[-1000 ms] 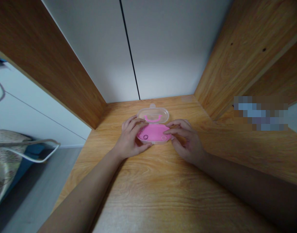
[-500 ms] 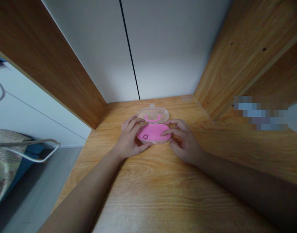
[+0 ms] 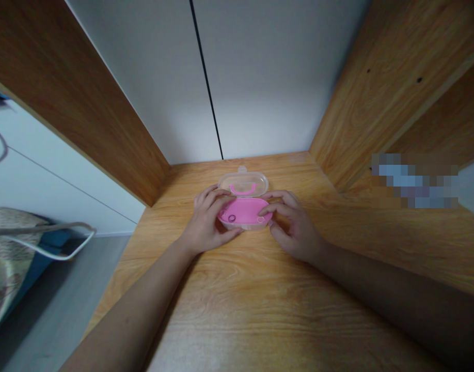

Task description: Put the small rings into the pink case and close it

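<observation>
A small oval pink case [image 3: 245,212] lies open on the wooden desk [image 3: 260,305], its clear lid [image 3: 242,184] folded back toward the wall with a pink handle showing through it. A small dark ring sits in the pink tray near its left end. My left hand [image 3: 206,222] grips the case's left end, thumb at the front edge and fingers over the rim. My right hand [image 3: 293,226] holds the right end, with fingertips resting on the tray's right edge.
Wooden side panels [image 3: 85,108] rise left and right of the desk, with a white wall [image 3: 260,77] behind. At the left, below desk level, a patterned bag with a white strap [image 3: 12,248] sits over a grey floor. A blurred patch lies at the right.
My right hand's fingers shifted slightly leftward along the tray's right edge. The case and my left hand have stayed almost still.
</observation>
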`<state>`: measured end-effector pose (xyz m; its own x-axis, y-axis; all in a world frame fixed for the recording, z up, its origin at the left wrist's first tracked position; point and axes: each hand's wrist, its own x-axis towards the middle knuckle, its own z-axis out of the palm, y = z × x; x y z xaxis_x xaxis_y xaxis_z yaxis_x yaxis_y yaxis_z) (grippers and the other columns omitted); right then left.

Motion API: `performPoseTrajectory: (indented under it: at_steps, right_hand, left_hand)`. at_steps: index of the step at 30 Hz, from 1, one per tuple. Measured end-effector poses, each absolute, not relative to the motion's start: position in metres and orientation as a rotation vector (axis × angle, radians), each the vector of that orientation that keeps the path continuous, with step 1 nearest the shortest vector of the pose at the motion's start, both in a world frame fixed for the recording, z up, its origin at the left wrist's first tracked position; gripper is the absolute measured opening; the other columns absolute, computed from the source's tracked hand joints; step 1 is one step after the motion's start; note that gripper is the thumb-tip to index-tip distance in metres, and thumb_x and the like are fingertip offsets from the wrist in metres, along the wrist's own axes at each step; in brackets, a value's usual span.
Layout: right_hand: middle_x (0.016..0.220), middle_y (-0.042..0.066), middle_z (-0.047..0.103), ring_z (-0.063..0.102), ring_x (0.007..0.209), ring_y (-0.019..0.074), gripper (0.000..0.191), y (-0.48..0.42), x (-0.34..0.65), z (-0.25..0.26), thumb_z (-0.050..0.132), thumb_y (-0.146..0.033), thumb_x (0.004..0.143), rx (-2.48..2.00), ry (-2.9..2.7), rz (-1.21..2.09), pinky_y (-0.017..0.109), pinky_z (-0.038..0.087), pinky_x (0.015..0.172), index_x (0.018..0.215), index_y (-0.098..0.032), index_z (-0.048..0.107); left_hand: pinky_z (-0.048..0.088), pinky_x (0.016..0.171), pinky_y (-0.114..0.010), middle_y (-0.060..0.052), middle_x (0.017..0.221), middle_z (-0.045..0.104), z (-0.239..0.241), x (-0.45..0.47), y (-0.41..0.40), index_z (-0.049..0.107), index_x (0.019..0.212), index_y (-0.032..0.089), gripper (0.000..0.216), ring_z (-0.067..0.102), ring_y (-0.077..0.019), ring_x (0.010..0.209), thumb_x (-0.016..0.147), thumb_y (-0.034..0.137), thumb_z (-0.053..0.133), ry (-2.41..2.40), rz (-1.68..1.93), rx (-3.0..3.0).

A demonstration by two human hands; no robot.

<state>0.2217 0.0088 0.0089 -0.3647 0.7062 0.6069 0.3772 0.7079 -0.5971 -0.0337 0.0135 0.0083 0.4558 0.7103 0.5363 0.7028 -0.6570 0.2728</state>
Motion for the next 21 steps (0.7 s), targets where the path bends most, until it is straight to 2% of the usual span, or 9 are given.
performPoseTrajectory:
  at_steps: [21]
  right_hand:
    - [0.118,0.009,0.057,0.056,0.117,0.0293,0.034,0.0109,0.222,0.0057,0.058,-0.003,0.072,-0.863,-1.971,0.453,0.052,0.047,0.099,0.096,-0.025,0.065]
  left_hand:
    - [0.031,0.114,-0.055,-0.012,0.131,0.059,0.0057,-0.0333,0.0146,0.054,0.131,0.022,0.071,0.046,-0.0363,0.133,0.072,0.053,0.078,1.298,1.028,2.669]
